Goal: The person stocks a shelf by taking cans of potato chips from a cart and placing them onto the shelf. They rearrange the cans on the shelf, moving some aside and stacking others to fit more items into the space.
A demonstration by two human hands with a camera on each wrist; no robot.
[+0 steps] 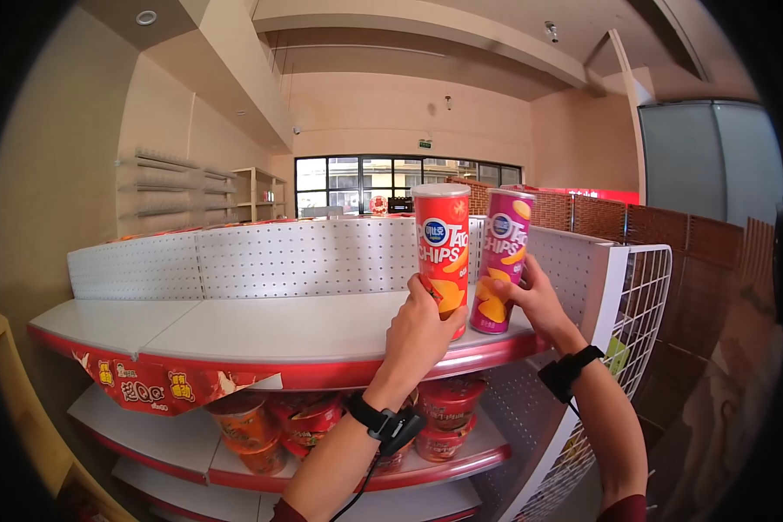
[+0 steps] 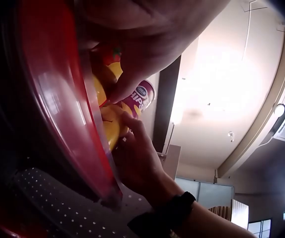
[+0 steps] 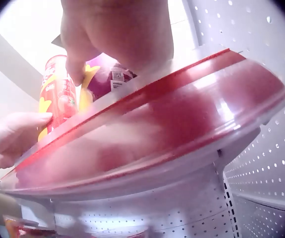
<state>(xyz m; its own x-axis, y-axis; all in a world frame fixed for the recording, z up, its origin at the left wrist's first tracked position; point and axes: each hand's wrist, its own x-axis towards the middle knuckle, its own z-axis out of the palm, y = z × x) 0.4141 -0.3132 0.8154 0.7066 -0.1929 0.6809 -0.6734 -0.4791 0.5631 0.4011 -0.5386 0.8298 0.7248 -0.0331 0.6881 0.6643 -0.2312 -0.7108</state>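
Observation:
A red chip can (image 1: 444,248) stands upright near the right end of the top shelf (image 1: 261,326), and my left hand (image 1: 419,329) grips its lower part. Just to its right is a purple chip can (image 1: 501,261), tilted slightly, with my right hand (image 1: 544,303) holding its right side. A narrow gap separates the two cans. In the left wrist view the right hand (image 2: 137,161) has its fingers on the purple can (image 2: 141,96). The right wrist view shows the left thumb on the red can (image 3: 63,94); the shelf edge hides the can bottoms.
Bowl-shaped noodle packs (image 1: 448,404) stand on the shelf below. A red promotional strip (image 1: 157,387) hangs from the top shelf's front edge at the left. A perforated back panel (image 1: 304,257) rises behind, and a white wire rack (image 1: 644,304) is attached at the right end.

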